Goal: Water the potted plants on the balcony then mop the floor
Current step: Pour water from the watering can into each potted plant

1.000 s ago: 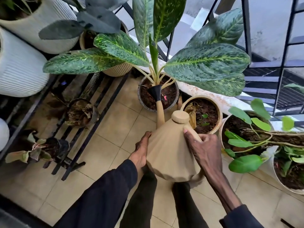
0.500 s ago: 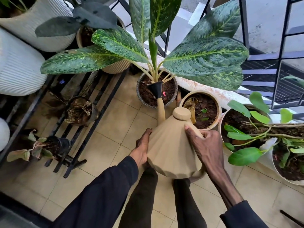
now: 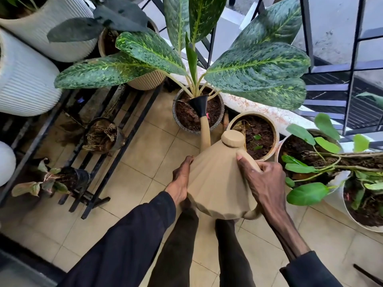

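I hold a beige faceted watering can [image 3: 217, 183] in both hands. My right hand [image 3: 263, 183] grips its handle on the right side. My left hand [image 3: 181, 181] presses against its left flank. The can tips forward, and its black spout head [image 3: 200, 104] hangs over the soil of a speckled grey pot [image 3: 178, 123] that bears a plant with large mottled green leaves [image 3: 255, 65]. A tan pot [image 3: 273, 129] with dark soil stands just right of the spout.
White pots with small-leaved plants [image 3: 310, 168] crowd the right side by the black railing [image 3: 352, 59]. A black metal rack [image 3: 107, 146] on the left carries small pots and big white ribbed pots [image 3: 22, 79]. Beige floor tiles [image 3: 134, 183] lie between them.
The watering can and both hands have hardly moved; the spout stays over the grey pot. The view has shifted slightly downward.
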